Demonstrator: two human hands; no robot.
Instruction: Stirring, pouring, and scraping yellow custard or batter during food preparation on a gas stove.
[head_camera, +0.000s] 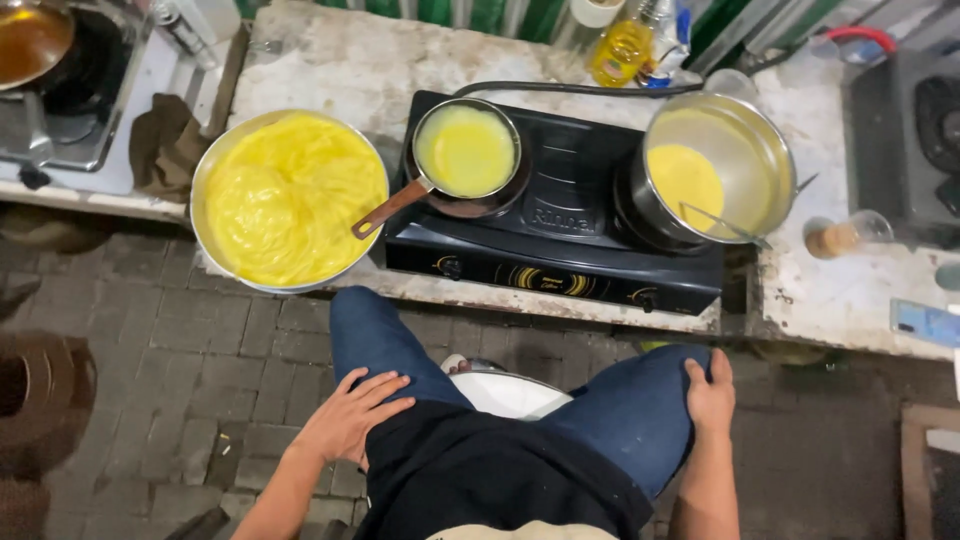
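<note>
Two hands, both empty, both flat on the person's own thighs at bottom of frame. Going big to small:

Counter (330, 60), pale worn stone, runs across top of frame. Brick floor (200, 350) fills lower left.

Stove (560, 215), black two-burner, sits centre frame on the counter w/ knobs facing the person.

Bowl (215, 165), wide metal, left of the stove & just beside it, full of thick yellow batter (290, 195). It's the nearest cooking item to the left hand, yet well apart from it, up & slightly left of the fingers.

Pot (760, 150), tall steel, on the right burner, yellow liquid in the bottom, a thin metal utensil (725, 222) leaning inside. Sits straight above the right hand, well apart.

Jeans (640, 410), blue, legs spread either side of a white seat (510, 392); black apron (480, 470) across the lap.

Pan (467, 150), small, on the left burner, filled w/ yellow batter, brown handle (385, 210) pointing down-left toward the bowl rim. No hand near the handle.

Left hand (352, 412), lower left of centre, palm down, fingers spread & pointing right over the left thigh. Grips nothing.

Right hand (712, 395), lower right, palm down on the right knee, fingers curled loosely over the denim. Holds nothing.

Cloth (165, 145), brown, crumpled at upper left beside the bowl.

Oil bottle (620, 50), yellow, top centre behind the stove.

Glass (850, 235), small, lying on its side right of the pot, brownish stuff inside.
</note>
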